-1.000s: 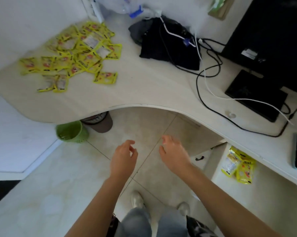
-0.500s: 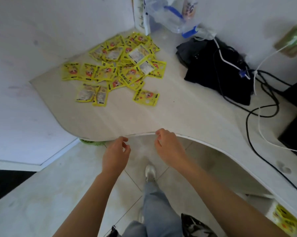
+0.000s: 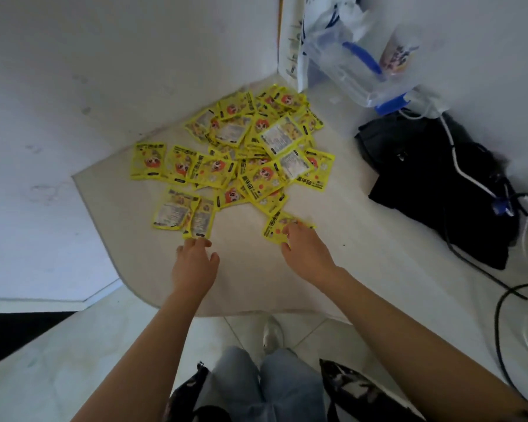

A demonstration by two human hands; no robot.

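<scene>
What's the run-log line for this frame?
phase: contact | left hand: fingertips at near packet edge | right hand: fingers on lone packet, grip unclear | pile: on desk
</scene>
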